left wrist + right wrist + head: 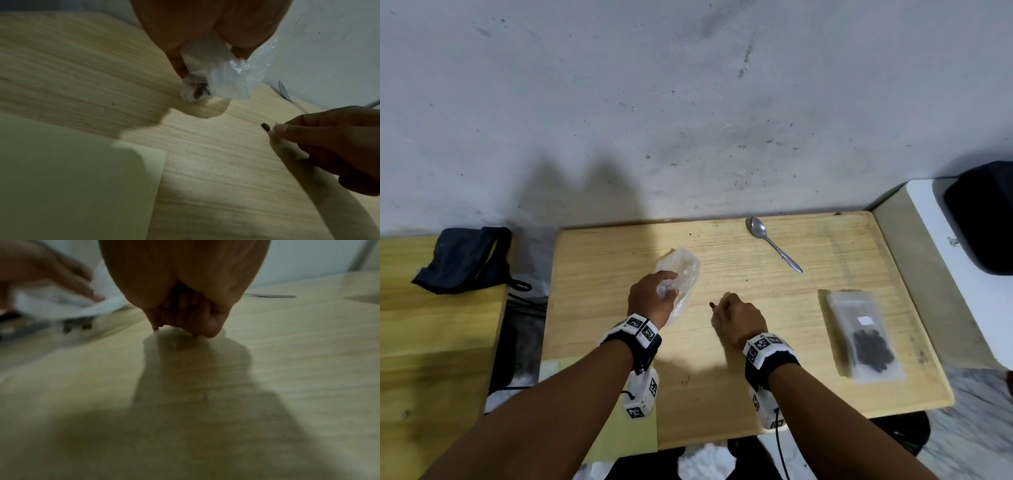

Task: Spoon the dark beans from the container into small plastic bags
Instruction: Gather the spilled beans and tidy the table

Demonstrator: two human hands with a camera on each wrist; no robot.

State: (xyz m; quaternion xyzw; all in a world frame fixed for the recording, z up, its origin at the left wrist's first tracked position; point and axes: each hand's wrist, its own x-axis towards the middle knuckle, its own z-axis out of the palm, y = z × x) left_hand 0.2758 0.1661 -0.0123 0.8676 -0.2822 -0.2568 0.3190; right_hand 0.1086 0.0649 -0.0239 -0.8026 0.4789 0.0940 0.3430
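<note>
L hand (650,297) grip clamped on crumpled clear plastic bag (681,274) mid-table (825,240), R hand (739,320) fingers curled beside stray bean (711,305), spoon (774,243) idle w/ packed bean bag (866,339) far right; risk: bean skitters off when pinched.

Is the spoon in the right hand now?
No, the spoon lies alone on the table, far from the right hand.

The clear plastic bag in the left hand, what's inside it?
In the left wrist view, the clear plastic bag gripped by the left hand shows a few dark beans at its bottom corner. The fingers cover its upper part.
</note>
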